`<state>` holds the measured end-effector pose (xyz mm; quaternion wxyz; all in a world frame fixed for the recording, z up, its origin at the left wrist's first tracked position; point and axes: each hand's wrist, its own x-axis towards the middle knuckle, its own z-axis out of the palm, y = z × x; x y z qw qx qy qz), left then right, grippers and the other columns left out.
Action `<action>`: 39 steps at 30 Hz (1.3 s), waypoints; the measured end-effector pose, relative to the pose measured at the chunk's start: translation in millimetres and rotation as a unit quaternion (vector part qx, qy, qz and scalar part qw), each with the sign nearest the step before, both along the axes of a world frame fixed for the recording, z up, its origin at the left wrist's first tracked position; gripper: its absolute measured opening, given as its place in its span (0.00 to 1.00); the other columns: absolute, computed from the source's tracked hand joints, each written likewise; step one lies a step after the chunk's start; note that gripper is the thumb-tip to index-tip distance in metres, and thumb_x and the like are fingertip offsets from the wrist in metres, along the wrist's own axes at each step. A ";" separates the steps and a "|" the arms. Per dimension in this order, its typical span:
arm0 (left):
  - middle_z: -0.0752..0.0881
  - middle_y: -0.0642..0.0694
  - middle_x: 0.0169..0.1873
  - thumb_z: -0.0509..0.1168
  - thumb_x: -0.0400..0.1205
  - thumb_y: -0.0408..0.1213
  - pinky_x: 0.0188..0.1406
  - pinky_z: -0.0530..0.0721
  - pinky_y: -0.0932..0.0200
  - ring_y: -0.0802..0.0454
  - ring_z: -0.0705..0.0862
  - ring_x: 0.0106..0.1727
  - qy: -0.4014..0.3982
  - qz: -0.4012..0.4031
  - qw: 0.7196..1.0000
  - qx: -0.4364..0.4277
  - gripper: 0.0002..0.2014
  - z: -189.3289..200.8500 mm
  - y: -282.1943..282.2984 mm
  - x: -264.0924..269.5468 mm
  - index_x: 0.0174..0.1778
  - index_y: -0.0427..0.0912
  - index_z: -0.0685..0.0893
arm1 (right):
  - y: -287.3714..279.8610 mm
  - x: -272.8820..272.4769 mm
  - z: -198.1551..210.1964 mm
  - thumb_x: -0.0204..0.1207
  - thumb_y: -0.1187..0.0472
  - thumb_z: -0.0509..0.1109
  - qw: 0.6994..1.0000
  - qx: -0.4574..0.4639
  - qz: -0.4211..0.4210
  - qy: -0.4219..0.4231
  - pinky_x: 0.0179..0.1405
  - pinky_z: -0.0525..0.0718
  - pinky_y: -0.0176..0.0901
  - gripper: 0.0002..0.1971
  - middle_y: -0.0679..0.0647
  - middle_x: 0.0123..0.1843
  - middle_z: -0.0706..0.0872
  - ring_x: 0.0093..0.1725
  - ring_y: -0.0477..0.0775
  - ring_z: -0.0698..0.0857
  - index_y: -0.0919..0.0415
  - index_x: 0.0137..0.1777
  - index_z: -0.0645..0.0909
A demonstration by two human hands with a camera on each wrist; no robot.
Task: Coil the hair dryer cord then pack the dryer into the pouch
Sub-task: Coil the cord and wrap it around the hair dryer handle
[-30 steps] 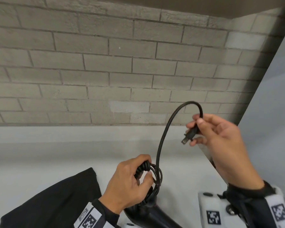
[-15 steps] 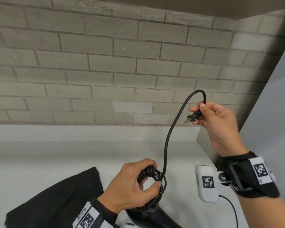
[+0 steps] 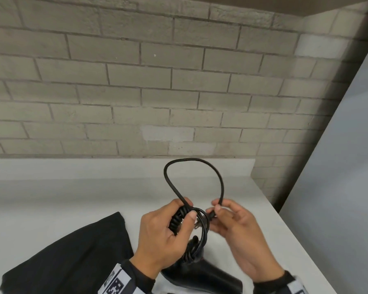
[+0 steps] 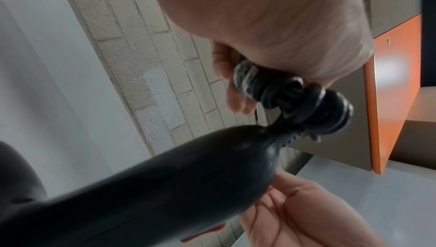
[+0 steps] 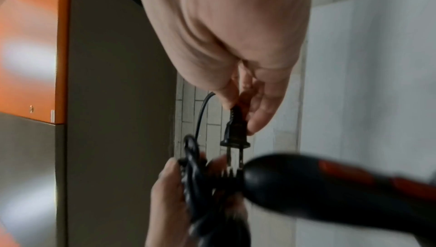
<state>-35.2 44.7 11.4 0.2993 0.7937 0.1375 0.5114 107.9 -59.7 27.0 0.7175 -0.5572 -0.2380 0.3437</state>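
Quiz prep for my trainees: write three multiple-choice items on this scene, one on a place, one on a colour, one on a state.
1. Where does the pouch lie?
A. on the counter, left of the left hand
B. hung on the wall
C. over the dryer

2. What colour is the cord?
A. white
B. black
C. orange

3. What does the right hand hold?
A. nothing
B. the pouch
C. the plug

Answers:
1 A, the head view shows it flat on the counter beside the left hand.
2 B, the loop is black against the wall.
3 C, its fingers pinch the plug.
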 end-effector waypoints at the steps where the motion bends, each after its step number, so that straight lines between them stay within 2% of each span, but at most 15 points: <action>1: 0.80 0.64 0.25 0.64 0.82 0.51 0.24 0.77 0.67 0.61 0.79 0.24 -0.004 0.007 1.000 0.000 0.08 -0.4 -0.4 0.5 0.52 0.55 0.84 | -0.4 -8.9 -0.6 0.82 0.70 0.64 0.999 0.002 0.017 0.029 0.43 0.90 0.48 0.08 0.64 0.42 0.90 0.40 0.57 0.89 0.71 0.56 0.82; 3: 0.83 0.63 0.27 0.65 0.82 0.52 0.26 0.82 0.64 0.62 0.82 0.25 -0.006 0.016 1.000 -0.004 0.09 -1.9 -0.5 1.1 0.52 0.55 0.84 | -0.3 -22.6 -0.3 0.82 0.70 0.64 0.995 0.011 0.049 0.089 0.44 0.89 0.47 0.09 0.67 0.45 0.89 0.40 0.56 0.88 0.73 0.56 0.82; 7: 0.90 0.55 0.32 0.66 0.81 0.51 0.31 0.89 0.52 0.54 0.90 0.31 -0.019 -0.022 0.998 -0.054 0.09 -2.7 -0.6 -1.2 0.51 0.53 0.86 | 0.1 -30.5 1.4 0.80 0.70 0.66 0.985 0.026 0.068 0.158 0.50 0.85 0.50 0.11 0.69 0.48 0.87 0.44 0.59 0.86 0.76 0.56 0.84; 10: 0.92 0.55 0.35 0.69 0.78 0.48 0.37 0.90 0.59 0.53 0.92 0.36 -0.042 -0.051 0.993 -0.101 0.09 -0.4 -0.8 -1.2 0.48 0.50 0.89 | 0.6 -30.6 2.2 0.79 0.69 0.67 0.984 0.012 0.077 0.159 0.52 0.83 0.50 0.11 0.70 0.50 0.89 0.44 0.59 0.85 0.75 0.55 0.86; 14: 0.93 0.56 0.39 0.70 0.75 0.52 0.43 0.88 0.64 0.54 0.92 0.42 -0.053 -0.053 0.986 -0.148 0.11 -4.4 -1.1 1.9 0.47 0.51 0.91 | 1.0 -30.9 0.3 0.72 0.68 0.71 0.985 -0.011 0.105 0.138 0.41 0.85 0.43 0.14 0.71 0.49 0.89 0.40 0.56 0.87 0.74 0.55 0.87; 19: 0.92 0.56 0.37 0.69 0.76 0.53 0.38 0.87 0.64 0.54 0.91 0.38 -0.050 -0.040 0.988 -0.137 0.12 -5.8 0.5 2.9 0.47 0.51 0.90 | -3.2 -37.6 7.0 0.67 0.65 0.75 0.988 -0.022 0.111 0.102 0.40 0.84 0.43 0.20 0.67 0.43 0.91 0.36 0.53 0.89 0.70 0.59 0.85; 22: 0.92 0.55 0.38 0.69 0.76 0.53 0.39 0.89 0.60 0.51 0.92 0.40 -0.054 -0.049 0.985 -0.155 0.11 -6.4 -1.2 3.3 0.48 0.52 0.90 | -6.5 -44.4 2.7 0.79 0.62 0.71 0.995 -0.075 0.058 -0.011 0.47 0.84 0.43 0.17 0.57 0.42 0.94 0.41 0.50 0.92 0.55 0.65 0.74; 25: 0.92 0.52 0.37 0.68 0.77 0.52 0.39 0.90 0.59 0.50 0.92 0.39 -0.054 -0.060 0.983 -0.166 0.11 -7.0 -4.1 3.7 0.47 0.51 0.89 | -15.9 -54.6 -1.1 0.87 0.64 0.56 0.970 -0.113 0.048 -0.208 0.55 0.85 0.52 0.15 0.46 0.45 0.93 0.44 0.47 0.89 0.39 0.60 0.63; 27: 0.91 0.52 0.35 0.67 0.77 0.51 0.37 0.88 0.62 0.52 0.91 0.36 -0.054 -0.057 0.983 -0.167 0.11 -7.4 -3.8 2.6 0.46 0.50 0.89 | -23.6 -59.7 4.5 0.83 0.67 0.53 0.964 -0.100 0.088 -0.230 0.62 0.82 0.64 0.18 0.50 0.48 0.92 0.48 0.56 0.88 0.37 0.59 0.63; 29: 0.91 0.52 0.33 0.67 0.77 0.51 0.35 0.87 0.63 0.52 0.90 0.34 -0.053 -0.051 0.984 -0.165 0.10 -7.2 -3.8 1.3 0.46 0.51 0.89 | -29.4 -58.3 7.7 0.72 0.65 0.57 0.965 -0.078 0.122 -0.219 0.64 0.80 0.67 0.24 0.53 0.52 0.91 0.52 0.62 0.87 0.35 0.61 0.64; 30: 0.90 0.51 0.33 0.67 0.77 0.51 0.34 0.87 0.62 0.51 0.90 0.33 -0.052 -0.050 0.984 -0.162 0.10 -6.8 -4.2 1.3 0.46 0.51 0.89 | -32.0 -58.2 10.6 0.71 0.63 0.60 0.960 -0.067 0.134 -0.238 0.64 0.81 0.61 0.26 0.51 0.54 0.91 0.52 0.58 0.87 0.33 0.63 0.64; 33: 0.90 0.51 0.32 0.67 0.78 0.50 0.32 0.88 0.57 0.50 0.90 0.31 -0.044 -0.040 0.989 -0.138 0.10 -4.3 -5.4 3.1 0.46 0.50 0.89 | -34.1 -60.6 13.5 0.75 0.61 0.72 0.930 -0.054 0.140 -0.335 0.56 0.80 0.27 0.30 0.36 0.53 0.88 0.55 0.41 0.87 0.26 0.63 0.65; 34: 0.90 0.52 0.32 0.67 0.78 0.50 0.32 0.88 0.57 0.50 0.90 0.31 -0.045 -0.033 0.989 -0.134 0.10 -3.2 -4.9 3.8 0.47 0.49 0.89 | -33.3 -61.0 13.0 0.76 0.61 0.73 0.926 -0.051 0.126 -0.352 0.54 0.78 0.23 0.28 0.34 0.53 0.88 0.56 0.38 0.86 0.26 0.61 0.67; 37: 0.91 0.55 0.33 0.68 0.77 0.52 0.34 0.89 0.55 0.52 0.91 0.34 -0.048 -0.014 0.991 -0.126 0.13 -1.0 -1.0 3.7 0.48 0.48 0.89 | -28.6 -59.3 7.6 0.77 0.59 0.73 0.913 -0.051 0.074 -0.399 0.55 0.80 0.28 0.19 0.35 0.50 0.88 0.55 0.40 0.86 0.32 0.56 0.72; 39: 0.91 0.57 0.35 0.69 0.77 0.52 0.36 0.89 0.57 0.54 0.91 0.36 -0.046 -0.004 0.993 -0.110 0.14 -0.6 -0.9 3.2 0.49 0.46 0.90 | -26.8 -56.3 3.0 0.77 0.52 0.71 0.895 -0.059 0.055 -0.438 0.55 0.82 0.34 0.14 0.36 0.48 0.87 0.53 0.43 0.86 0.31 0.55 0.72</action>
